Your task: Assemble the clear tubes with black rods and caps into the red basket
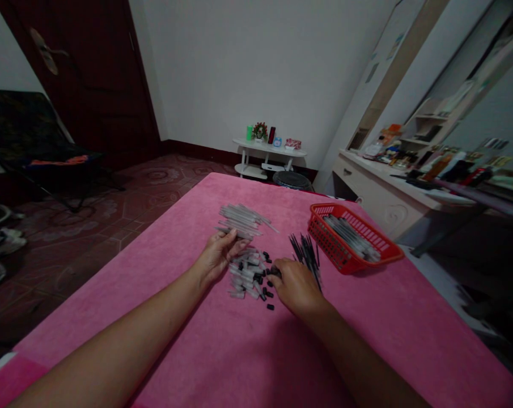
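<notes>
My left hand (223, 249) pinches a slim pen barrel (223, 230) between thumb and fingers. Just beyond it lies a stack of translucent pen barrels (243, 216). Between my hands is a heap of clear pen caps (243, 275), with small black plugs (270, 307) scattered along its right side. My right hand (296, 283) is closed at that edge, its fingertips around a small dark piece that looks like one of the plugs. A bundle of thin black refills (306, 252) lies right behind the right hand, partly hidden by it.
A red plastic basket (350, 262) of finished-looking pens (352, 235) stands at the right on the pink cloth-covered table (188, 351). Beyond are a white stand (270, 146), a round dark stool (292, 180) and a cluttered dresser (379, 184). A folding chair (39, 153) stands at left.
</notes>
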### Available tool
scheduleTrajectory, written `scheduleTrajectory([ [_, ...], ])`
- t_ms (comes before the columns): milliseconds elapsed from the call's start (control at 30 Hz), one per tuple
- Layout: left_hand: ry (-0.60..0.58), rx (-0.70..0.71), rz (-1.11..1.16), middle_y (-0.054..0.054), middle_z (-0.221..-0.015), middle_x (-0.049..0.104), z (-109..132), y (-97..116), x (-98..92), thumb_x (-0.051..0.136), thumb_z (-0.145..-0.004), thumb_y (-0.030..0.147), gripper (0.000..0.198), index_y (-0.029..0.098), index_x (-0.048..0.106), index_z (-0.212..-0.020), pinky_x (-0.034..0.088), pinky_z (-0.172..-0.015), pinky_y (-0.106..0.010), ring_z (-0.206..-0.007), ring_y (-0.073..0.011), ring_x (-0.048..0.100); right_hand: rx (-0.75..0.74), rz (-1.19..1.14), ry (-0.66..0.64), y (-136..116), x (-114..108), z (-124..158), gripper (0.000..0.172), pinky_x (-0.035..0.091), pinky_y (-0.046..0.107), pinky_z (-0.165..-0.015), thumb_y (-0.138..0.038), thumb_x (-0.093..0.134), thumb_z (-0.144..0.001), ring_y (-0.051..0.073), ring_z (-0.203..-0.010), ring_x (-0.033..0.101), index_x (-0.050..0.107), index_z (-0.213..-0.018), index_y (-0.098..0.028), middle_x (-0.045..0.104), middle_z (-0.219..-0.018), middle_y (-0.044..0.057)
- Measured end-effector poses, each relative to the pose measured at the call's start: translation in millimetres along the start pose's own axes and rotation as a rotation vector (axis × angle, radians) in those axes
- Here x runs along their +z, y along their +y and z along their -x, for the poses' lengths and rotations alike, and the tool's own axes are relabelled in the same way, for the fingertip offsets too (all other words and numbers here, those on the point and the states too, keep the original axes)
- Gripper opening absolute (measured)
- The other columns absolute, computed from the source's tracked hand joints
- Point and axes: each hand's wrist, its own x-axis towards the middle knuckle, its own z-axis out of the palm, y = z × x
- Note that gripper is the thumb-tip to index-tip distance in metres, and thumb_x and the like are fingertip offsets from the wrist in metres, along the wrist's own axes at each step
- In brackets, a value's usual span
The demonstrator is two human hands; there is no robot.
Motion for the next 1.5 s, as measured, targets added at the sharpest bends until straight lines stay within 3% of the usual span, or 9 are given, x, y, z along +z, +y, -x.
scheduleTrajectory([
  [100, -0.035, 0.032, -0.1, -0.008, -0.072, 0.072, 1, -4, 0.6, 0.072, -0.073, 0.017, 0.015, 0.009, 0.061, -0.078, 0.058, -0.061, -0.02, -0.064, -0.0164, 0.07, -0.002, 0.005, 0.031, 1, -2, 1, 0.011, 0.039, 0.03, -0.068, -0.023, 0.058, -0.08, 0.024, -0.083, 0.065, 0.065, -0.081, -0.016, 0.069, -0.088, 0.011],
  [167, -0.045, 0.056, -0.138, -0.007, -0.071, 0.072, 3, -5, 2.5, 0.077, -0.068, 0.021, 0.025, 0.01, 0.059, -0.081, 0.058, -0.061, -0.021, -0.063, -0.0166, 0.07, 0.012, -0.113, 0.082, 3, -1, 0, 0.011, 0.04, 0.03, -0.066, -0.023, 0.058, -0.08, 0.023, -0.077, 0.065, 0.064, -0.076, -0.016, 0.069, -0.08, 0.01],
  [367, -0.114, 0.087, -0.207, -0.007, -0.069, 0.072, 11, -5, 10.4, 0.079, -0.066, 0.027, 0.035, 0.012, 0.054, -0.085, 0.056, -0.057, -0.021, -0.059, -0.0171, 0.07, 0.031, -0.896, 0.221, 2, 4, -7, 0.007, 0.045, 0.023, -0.054, -0.024, 0.061, -0.075, 0.015, -0.06, 0.061, 0.06, -0.076, -0.018, 0.065, -0.069, 0.002],
  [467, -0.144, 0.087, -0.22, -0.007, -0.07, 0.072, 14, -6, 12.2, 0.079, -0.067, 0.028, 0.036, 0.013, 0.052, -0.086, 0.057, -0.059, -0.023, -0.06, -0.0184, 0.07, 0.03, -1.053, 0.25, -3, 4, -7, 0.008, 0.047, 0.023, -0.054, -0.02, 0.063, -0.07, 0.014, -0.062, 0.061, 0.061, -0.077, -0.017, 0.064, -0.07, 0.001],
  [900, -0.213, 0.082, -0.277, -0.008, -0.075, 0.072, 22, -10, 16.8, 0.075, -0.071, 0.031, 0.039, 0.015, 0.047, -0.093, 0.057, -0.063, -0.025, -0.07, -0.0218, 0.072, 0.045, -1.127, 0.314, -6, 5, -5, 0.008, 0.048, 0.023, -0.054, -0.024, 0.064, -0.073, 0.014, -0.061, 0.062, 0.06, -0.074, -0.017, 0.062, -0.066, -0.001],
  [1233, -0.198, 0.085, -0.307, -0.009, -0.075, 0.072, 22, -14, 17.1, 0.075, -0.071, 0.034, 0.038, 0.014, 0.049, -0.091, 0.057, -0.067, -0.028, -0.07, -0.022, 0.072, -0.031, -0.802, 0.408, -2, 4, -3, 0.005, 0.051, 0.029, -0.067, -0.023, 0.059, -0.076, 0.018, -0.072, 0.063, 0.064, -0.078, -0.02, 0.067, -0.08, 0.005],
  [1500, -0.212, 0.09, -0.294, -0.009, -0.075, 0.072, 24, -15, 19.1, 0.077, -0.068, 0.034, 0.041, 0.014, 0.049, -0.09, 0.057, -0.067, -0.029, -0.07, -0.0219, 0.071, 0.098, -1.196, 0.295, -6, 3, -4, 0.011, 0.051, 0.026, -0.054, -0.026, 0.065, -0.071, 0.016, -0.06, 0.062, 0.059, -0.073, -0.017, 0.062, -0.066, 0.001],
])
